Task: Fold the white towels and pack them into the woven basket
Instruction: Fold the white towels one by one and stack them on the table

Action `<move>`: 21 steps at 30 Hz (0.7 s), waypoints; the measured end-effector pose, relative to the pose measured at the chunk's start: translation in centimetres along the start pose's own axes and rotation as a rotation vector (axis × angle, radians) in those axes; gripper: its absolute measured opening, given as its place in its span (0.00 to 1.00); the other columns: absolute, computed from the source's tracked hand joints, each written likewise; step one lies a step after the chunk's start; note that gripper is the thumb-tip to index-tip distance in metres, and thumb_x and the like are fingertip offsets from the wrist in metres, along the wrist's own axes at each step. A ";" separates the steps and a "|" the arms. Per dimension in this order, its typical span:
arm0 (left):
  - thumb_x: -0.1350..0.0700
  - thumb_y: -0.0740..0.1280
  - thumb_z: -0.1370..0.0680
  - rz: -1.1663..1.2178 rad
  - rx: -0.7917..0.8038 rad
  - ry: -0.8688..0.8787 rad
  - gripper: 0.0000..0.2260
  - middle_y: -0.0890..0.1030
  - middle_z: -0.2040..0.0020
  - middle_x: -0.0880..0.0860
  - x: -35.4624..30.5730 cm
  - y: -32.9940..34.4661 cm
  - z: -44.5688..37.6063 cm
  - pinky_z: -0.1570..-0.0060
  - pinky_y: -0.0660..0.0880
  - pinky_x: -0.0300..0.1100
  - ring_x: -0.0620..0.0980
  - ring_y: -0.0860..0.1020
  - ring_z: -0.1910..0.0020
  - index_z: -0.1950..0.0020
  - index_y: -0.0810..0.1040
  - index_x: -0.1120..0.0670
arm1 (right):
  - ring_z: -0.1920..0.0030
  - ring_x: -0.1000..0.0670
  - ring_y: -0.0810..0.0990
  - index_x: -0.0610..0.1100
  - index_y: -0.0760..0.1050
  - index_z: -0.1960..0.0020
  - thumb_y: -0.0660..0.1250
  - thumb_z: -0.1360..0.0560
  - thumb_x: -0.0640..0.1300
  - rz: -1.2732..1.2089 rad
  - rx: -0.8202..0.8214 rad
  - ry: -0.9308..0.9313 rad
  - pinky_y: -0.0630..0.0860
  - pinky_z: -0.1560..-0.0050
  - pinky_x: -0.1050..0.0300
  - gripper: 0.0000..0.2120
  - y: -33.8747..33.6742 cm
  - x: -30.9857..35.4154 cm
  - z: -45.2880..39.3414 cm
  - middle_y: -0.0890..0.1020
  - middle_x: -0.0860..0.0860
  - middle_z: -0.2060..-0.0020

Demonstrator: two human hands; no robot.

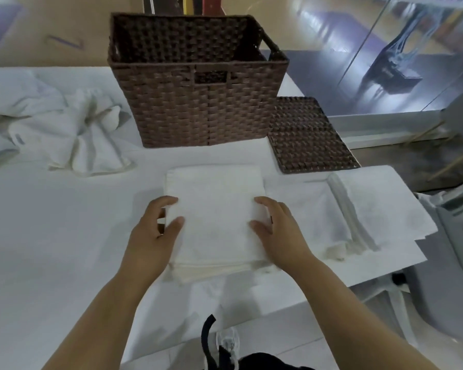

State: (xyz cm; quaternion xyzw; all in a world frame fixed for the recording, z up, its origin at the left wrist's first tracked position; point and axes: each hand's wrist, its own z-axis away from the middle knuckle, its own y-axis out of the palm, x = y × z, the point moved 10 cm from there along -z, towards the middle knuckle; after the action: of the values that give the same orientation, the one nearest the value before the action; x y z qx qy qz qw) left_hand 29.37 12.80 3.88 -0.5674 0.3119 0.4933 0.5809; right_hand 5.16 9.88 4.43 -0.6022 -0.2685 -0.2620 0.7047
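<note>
A folded white towel (214,209) lies on the white table in front of me, its layered edges showing at the near side. My left hand (153,233) grips its left side, thumb and forefinger on top. My right hand (275,231) grips its right side the same way. The brown woven basket (198,102) stands upright just behind the towel; what I see of its inside holds nothing. Another folded white towel (380,204) lies to the right. Several crumpled white towels (64,129) lie in a heap at the far left.
The basket's flat woven lid (310,134) lies right of the basket, beside the table's right edge (385,273). A grey chair (455,236) stands past that edge. My shoe (227,343) shows on the floor below the near edge.
</note>
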 end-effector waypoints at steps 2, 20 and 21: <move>0.53 0.64 0.22 -0.015 0.055 0.004 0.12 0.75 0.49 0.38 -1.0 3.6 -0.3 0.63 0.69 0.27 0.37 0.76 0.59 0.45 0.71 0.35 | 0.50 0.56 0.69 0.53 0.64 0.30 0.63 0.22 0.43 0.028 0.001 0.026 0.63 0.48 0.67 0.22 -2.8 -2.3 -0.3 0.70 0.52 0.40; 0.49 0.62 0.21 -0.552 0.485 0.051 0.21 0.66 0.31 0.51 -3.7 24.1 -2.5 0.36 0.66 0.42 0.50 0.68 0.34 0.29 0.66 0.49 | 0.34 0.45 0.65 0.47 0.63 0.28 0.60 0.22 0.39 0.703 0.142 0.220 0.72 0.42 0.53 0.23 -12.8 -15.9 -3.2 0.62 0.48 0.30; 0.49 0.62 0.21 -0.582 0.488 0.068 0.21 0.67 0.31 0.51 -3.9 23.9 -2.6 0.37 0.67 0.42 0.50 0.69 0.35 0.29 0.66 0.48 | 0.34 0.45 0.66 0.47 0.63 0.28 0.60 0.22 0.41 0.714 0.140 0.215 0.72 0.42 0.53 0.23 -12.9 -15.7 -3.3 0.63 0.48 0.30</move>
State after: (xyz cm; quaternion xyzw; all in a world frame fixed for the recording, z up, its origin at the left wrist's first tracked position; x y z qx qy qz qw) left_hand 6.46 6.28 -1.30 -0.4933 0.2651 0.1997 0.8041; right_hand -14.86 5.56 2.26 -0.5774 0.0165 -0.0429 0.8151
